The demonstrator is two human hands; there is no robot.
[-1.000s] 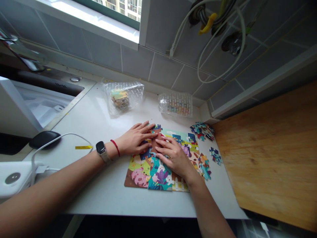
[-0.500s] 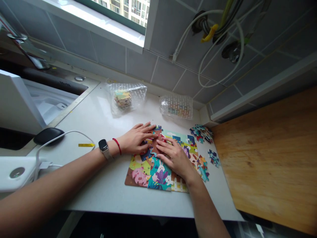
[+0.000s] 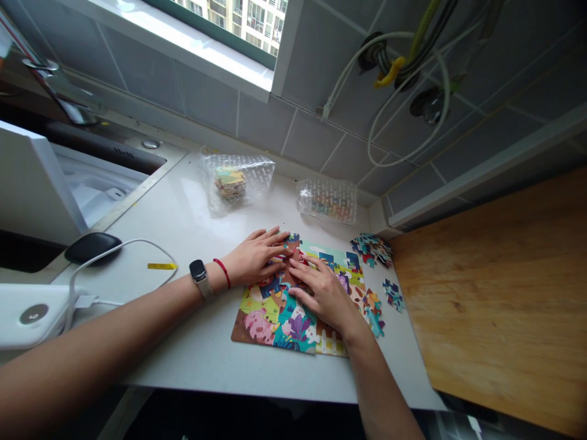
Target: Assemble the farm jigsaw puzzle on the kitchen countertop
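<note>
A colourful jigsaw puzzle (image 3: 261, 321) with animals and plants lies on the white counter. My left hand (image 3: 259, 258) rests flat over its upper left part, fingers spread. Lying across the puzzle's middle, my right hand (image 3: 321, 287) has its fingers apart and their tips close to those of my left hand. Neither hand grips anything that shows. The puzzle surface under both palms is hidden. A pile of loose pieces (image 3: 372, 249) sits beyond the puzzle's upper right corner, and a small cluster of pieces (image 3: 393, 294) lies right of it.
Behind the puzzle are a clear bag with stacked pieces (image 3: 230, 183) and a second bag of pieces (image 3: 330, 201). A wooden board (image 3: 495, 293) stands right. On the left are a black mouse-shaped object (image 3: 93, 249), a white cable, a white device (image 3: 34, 315) and the sink.
The camera view has shifted slightly. Both hands stay almost where they were on the puzzle, with only small movement of the fingers.
</note>
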